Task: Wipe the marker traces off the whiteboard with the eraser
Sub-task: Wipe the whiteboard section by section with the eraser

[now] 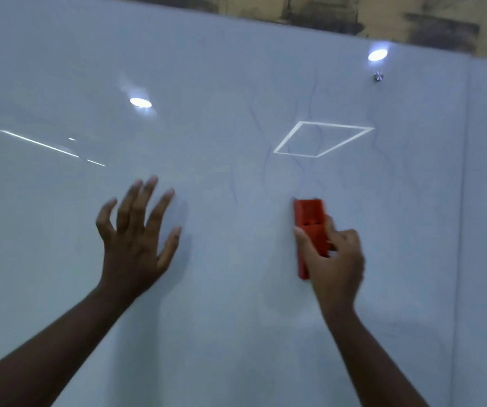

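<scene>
Head view: my right hand [334,259] grips the red eraser [309,227] against the whiteboard [207,289], right of centre, thumb on its left edge and fingers curled over its right side. The eraser's long axis runs nearly straight up the board, its free end pointing up and tilted a little left. Faint blue marker traces [306,160] wander above it, some crossing a bright four-sided light reflection. My left hand [136,239] is at the board well to the left, fingers spread; whether it touches I cannot tell. I can read no writing or label on the eraser or board. A small metal stud [378,76] sits far right.
</scene>
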The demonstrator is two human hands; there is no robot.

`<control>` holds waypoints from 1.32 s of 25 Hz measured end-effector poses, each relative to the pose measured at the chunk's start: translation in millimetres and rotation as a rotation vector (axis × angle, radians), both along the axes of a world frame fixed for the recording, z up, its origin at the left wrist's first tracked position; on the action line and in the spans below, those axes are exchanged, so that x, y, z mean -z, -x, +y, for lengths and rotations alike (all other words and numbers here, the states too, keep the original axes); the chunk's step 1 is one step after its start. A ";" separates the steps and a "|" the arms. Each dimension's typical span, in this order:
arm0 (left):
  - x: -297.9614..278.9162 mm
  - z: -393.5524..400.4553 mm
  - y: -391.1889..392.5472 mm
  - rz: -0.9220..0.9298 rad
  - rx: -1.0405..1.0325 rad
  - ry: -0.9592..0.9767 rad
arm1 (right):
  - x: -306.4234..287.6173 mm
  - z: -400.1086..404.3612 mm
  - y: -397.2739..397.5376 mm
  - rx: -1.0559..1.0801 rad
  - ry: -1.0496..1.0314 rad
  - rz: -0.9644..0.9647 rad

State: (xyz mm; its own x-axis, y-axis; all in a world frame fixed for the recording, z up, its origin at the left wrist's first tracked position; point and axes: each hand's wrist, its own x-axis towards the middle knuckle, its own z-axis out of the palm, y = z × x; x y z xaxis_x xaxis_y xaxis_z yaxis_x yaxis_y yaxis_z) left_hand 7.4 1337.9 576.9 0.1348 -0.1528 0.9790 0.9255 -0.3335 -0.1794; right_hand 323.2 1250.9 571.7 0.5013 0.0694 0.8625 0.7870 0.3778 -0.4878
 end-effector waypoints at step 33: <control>-132.8 28.4 -8.9 -0.057 0.045 -0.013 | -141.9 -10.1 -15.3 0.054 0.083 -0.040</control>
State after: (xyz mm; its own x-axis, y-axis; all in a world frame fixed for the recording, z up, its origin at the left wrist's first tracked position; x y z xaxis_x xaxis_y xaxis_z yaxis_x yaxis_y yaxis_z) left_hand 16.2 1366.3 709.8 0.0717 -0.1705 0.9827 0.9184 -0.3730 -0.1317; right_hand 338.6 1240.8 713.5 0.4714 0.1156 0.8743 0.8246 0.2940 -0.4834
